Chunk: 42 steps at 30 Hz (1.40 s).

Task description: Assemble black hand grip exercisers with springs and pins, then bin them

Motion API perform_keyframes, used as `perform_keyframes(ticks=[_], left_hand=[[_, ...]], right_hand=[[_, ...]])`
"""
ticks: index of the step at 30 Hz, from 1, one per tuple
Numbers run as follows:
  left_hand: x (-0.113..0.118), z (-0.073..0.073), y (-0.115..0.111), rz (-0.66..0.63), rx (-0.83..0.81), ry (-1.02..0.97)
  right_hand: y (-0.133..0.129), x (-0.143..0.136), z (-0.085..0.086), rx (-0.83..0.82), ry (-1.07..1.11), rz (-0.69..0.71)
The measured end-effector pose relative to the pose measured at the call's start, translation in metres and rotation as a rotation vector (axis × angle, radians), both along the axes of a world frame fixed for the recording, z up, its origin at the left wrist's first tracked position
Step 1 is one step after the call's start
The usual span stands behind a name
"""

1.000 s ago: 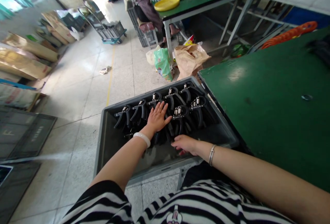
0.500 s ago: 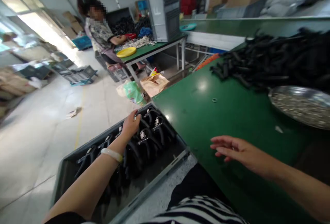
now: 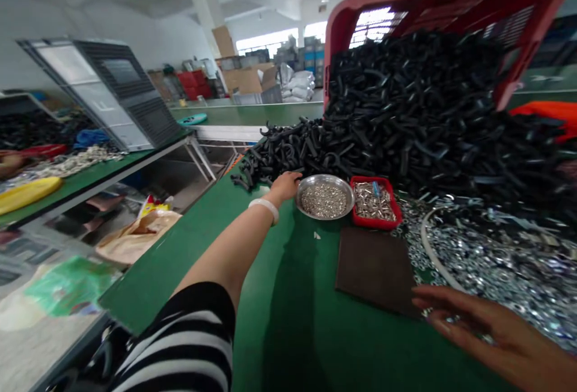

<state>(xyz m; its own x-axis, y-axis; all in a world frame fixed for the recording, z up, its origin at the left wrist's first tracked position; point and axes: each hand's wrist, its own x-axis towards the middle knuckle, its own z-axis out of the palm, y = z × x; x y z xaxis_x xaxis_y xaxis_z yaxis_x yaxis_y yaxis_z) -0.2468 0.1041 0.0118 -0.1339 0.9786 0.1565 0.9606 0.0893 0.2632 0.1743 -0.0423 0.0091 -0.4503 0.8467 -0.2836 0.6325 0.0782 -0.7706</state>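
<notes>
The left hand (image 3: 286, 185) is stretched forward, its fingertips at the near edge of the black parts (image 3: 311, 145). Whether one is pinched there or only touched cannot be told, since the tips are blurred against the dark heap. Just to the right of this hand a dish (image 3: 323, 179) of silver bits (image 3: 324, 201) is set; past it in the same direction, a red tray (image 3: 376, 223) of metal pins (image 3: 373, 201) is placed. A brown mat (image 3: 374, 269) is laid between the two hands.

The right hand (image 3: 491, 323) is held low by the mat's near right corner, with thumb and fingers apart. Shiny specks are seen in the gap; whether they are held or lie behind cannot be told. Just beyond this hand, small metal pieces (image 3: 509, 272) are heaped around a pale hoop (image 3: 435, 254).

Farther out, past both hands, the black parts are spilled from a tilted basket (image 3: 332, 43).

By judgement, the step in hand is one of fetching, with small stock being reached for on both sides. For the next move, a single black part seems to be called for from the left fingers, lifted free without the dish being nudged; a light, precise pinch is called for from the right.
</notes>
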Motion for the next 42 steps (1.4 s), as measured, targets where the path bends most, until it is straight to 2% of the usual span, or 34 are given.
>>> perform_keyframes(ticks=[4, 7, 10, 13, 16, 19, 21, 23, 26, 27, 29, 31, 33, 36, 38, 42], left_hand=[[0.013, 0.003, 0.051, -0.036, -0.005, 0.05], [0.029, 0.004, 0.07, -0.103, 0.044, 0.078], [0.059, 0.003, 0.083, -0.262, 0.087, 0.13], [0.104, 0.0, 0.094, -0.412, 0.009, 0.177], [0.142, -0.003, 0.105, -0.474, -0.107, 0.179], [0.153, -0.005, 0.114, -0.378, -0.163, 0.211], [0.144, -0.004, 0.117, -0.289, -0.187, 0.28], [0.131, -0.002, 0.116, -0.262, -0.192, 0.335], [0.116, 0.0, 0.107, -0.334, -0.177, 0.336], [0.113, 0.001, 0.103, -0.349, -0.169, 0.335], [0.11, 0.005, 0.097, -0.343, -0.157, 0.344], [0.107, 0.01, 0.091, -0.308, -0.161, 0.342], [0.105, 0.013, 0.085, -0.296, -0.151, 0.304], [0.111, 0.014, 0.07, -0.359, 0.006, 0.217], [0.125, 0.01, 0.055, -0.472, 0.109, 0.162], [0.166, 0.001, 0.017, -0.753, 0.103, 0.053]], right_hand=[[-0.005, 0.031, -0.022, -0.093, 0.087, -0.132], [-0.013, 0.034, -0.029, -0.096, 0.117, -0.198], [-0.019, 0.028, -0.028, -0.097, 0.133, -0.215], [-0.022, 0.018, -0.021, -0.085, 0.126, -0.187], [-0.019, 0.012, -0.004, -0.011, 0.077, -0.143], [0.002, 0.019, 0.02, 0.147, 0.001, -0.112], [0.034, 0.028, 0.035, 0.29, -0.075, -0.127], [0.084, 0.038, 0.043, 0.477, -0.177, -0.209], [0.177, 0.045, 0.042, 0.682, -0.407, -0.408], [0.207, 0.043, 0.04, 0.686, -0.482, -0.438], [0.258, 0.035, 0.033, 0.53, -0.564, -0.517], [0.29, 0.019, 0.025, 0.384, -0.577, -0.575], [0.305, 0.001, 0.017, 0.359, -0.576, -0.623], [0.302, -0.023, 0.008, 0.489, -0.602, -0.697], [0.29, -0.033, 0.005, 0.582, -0.613, -0.678], [0.261, -0.045, 0.002, 0.679, -0.627, -0.512]])
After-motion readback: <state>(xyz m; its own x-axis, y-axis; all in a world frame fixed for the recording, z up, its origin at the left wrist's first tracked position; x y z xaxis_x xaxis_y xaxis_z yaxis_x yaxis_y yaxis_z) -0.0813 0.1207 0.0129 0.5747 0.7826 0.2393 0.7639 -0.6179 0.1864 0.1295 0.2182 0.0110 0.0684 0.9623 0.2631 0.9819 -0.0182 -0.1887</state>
